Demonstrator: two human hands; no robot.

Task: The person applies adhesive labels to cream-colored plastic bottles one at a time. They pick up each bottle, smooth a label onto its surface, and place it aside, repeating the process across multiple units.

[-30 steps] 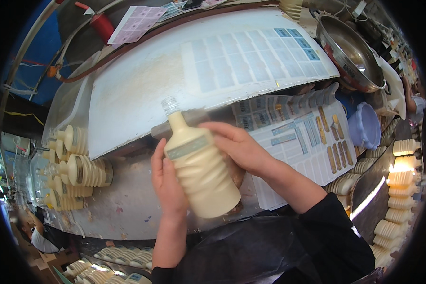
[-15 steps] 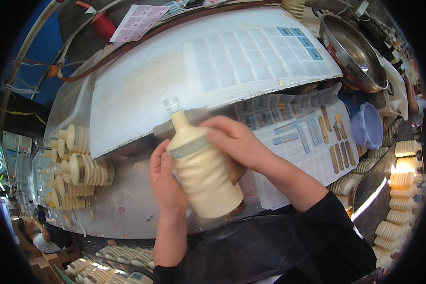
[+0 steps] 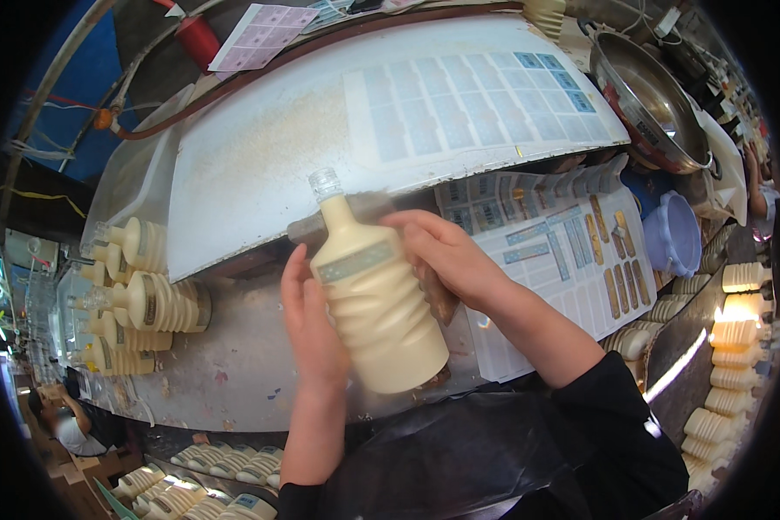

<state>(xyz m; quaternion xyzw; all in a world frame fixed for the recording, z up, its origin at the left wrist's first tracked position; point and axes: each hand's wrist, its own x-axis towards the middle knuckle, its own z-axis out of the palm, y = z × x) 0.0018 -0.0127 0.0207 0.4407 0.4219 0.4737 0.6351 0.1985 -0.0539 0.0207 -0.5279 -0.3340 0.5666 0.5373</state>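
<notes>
A cream-coloured bottle [image 3: 386, 325] with a wavy ribbed body and a clear threaded neck leans slightly to the left in front of me. Across its shoulder lies a blue-grey label strip [image 3: 355, 262]. My left hand [image 3: 314, 316] is closed along the bottle's left side, thumb and fingers upward. My right hand [image 3: 451, 256] curves round the right shoulder, just past the strip's right end; some fingertips are hidden behind the bottle. A brown patch, too unclear to name, shows between the bottle and my right wrist.
Several similar bottles [image 3: 160, 303] stand at the left. A white board [image 3: 260, 147] with label sheets slopes behind. Printed sheets bearing blue and gold strips [image 3: 555, 247] lie at the right, beside a lavender basin [image 3: 674, 232] and a metal pan [image 3: 654, 100]. More bottles [image 3: 732, 355] line the far right.
The bottle has turned a little, so the strip faces me more fully. My right fingers have shifted off the strip toward the bottle's right side.
</notes>
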